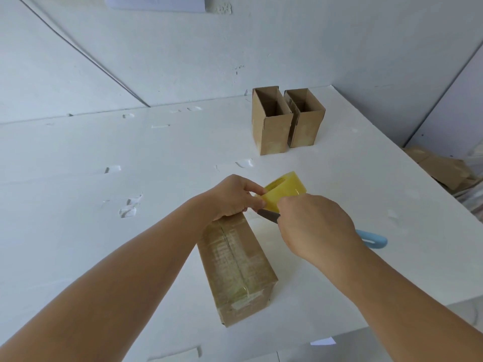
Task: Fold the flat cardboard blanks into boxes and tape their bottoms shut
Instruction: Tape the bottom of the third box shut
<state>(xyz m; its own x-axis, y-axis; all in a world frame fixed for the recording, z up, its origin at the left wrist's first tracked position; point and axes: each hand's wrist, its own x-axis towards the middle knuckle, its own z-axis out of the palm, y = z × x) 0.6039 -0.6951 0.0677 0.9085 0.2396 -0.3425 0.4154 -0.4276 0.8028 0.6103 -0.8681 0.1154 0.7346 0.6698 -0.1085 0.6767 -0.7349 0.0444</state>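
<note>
Cardboard box (236,267) lying bottom-up on the white surface (78,205), clear tape along its seam, left hand (235,195) pinching the yellow tape roll (283,189) at the box's far end, right hand (313,226) gripping blue-handled scissors (372,239) at the tape, two open boxes (286,121) far right.

One view only, from the person's head, looking forward and steeply down over both forearms; the white bench (109,231) fills most of the wide-angle picture, close below; the wall (235,48) rises behind its far edge
</note>
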